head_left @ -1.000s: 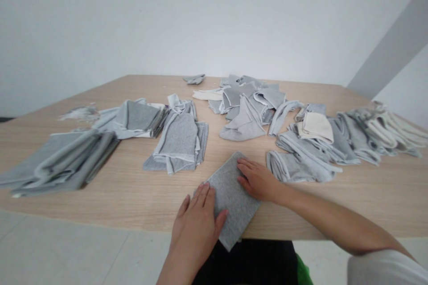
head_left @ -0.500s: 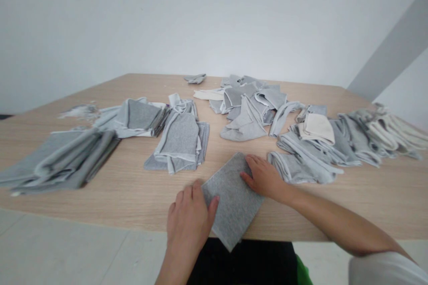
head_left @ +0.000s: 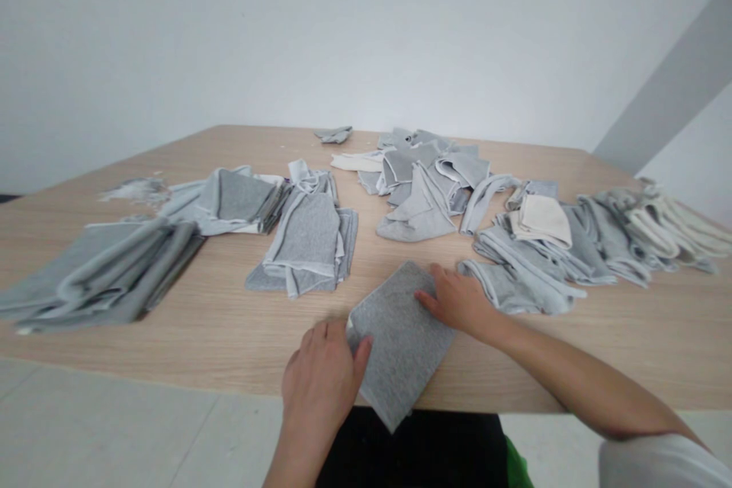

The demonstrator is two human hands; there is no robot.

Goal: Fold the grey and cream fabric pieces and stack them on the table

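A piece of grey fabric (head_left: 403, 339), flat and roughly rectangular, lies turned at an angle at the table's near edge, one corner sticking out past it. At its left edge is my left hand (head_left: 320, 370), thumb on top and fingers curled down along the side, partly hidden. My right hand (head_left: 457, 297) takes the upper right edge the same way, thumb over the surface and fingertips out of sight behind the edge. A small pale spot shows on the fabric's left edge. Beyond it lies a stack of grey pieces (head_left: 306, 240).
Folded grey fabric (head_left: 114, 274) lies at the left, with another stack (head_left: 237, 198) and white scraps (head_left: 137, 191) behind. A loose heap (head_left: 426, 175) is at the back. To the right are grey pieces (head_left: 515, 282), a cream cloth (head_left: 540, 219) and a long row of folded fabric (head_left: 640, 225).
Both hands have slid outward from the fabric's top to its edges. The left fingers, earlier laid flat on it, are now curled at the left edge. The fabric has barely moved.
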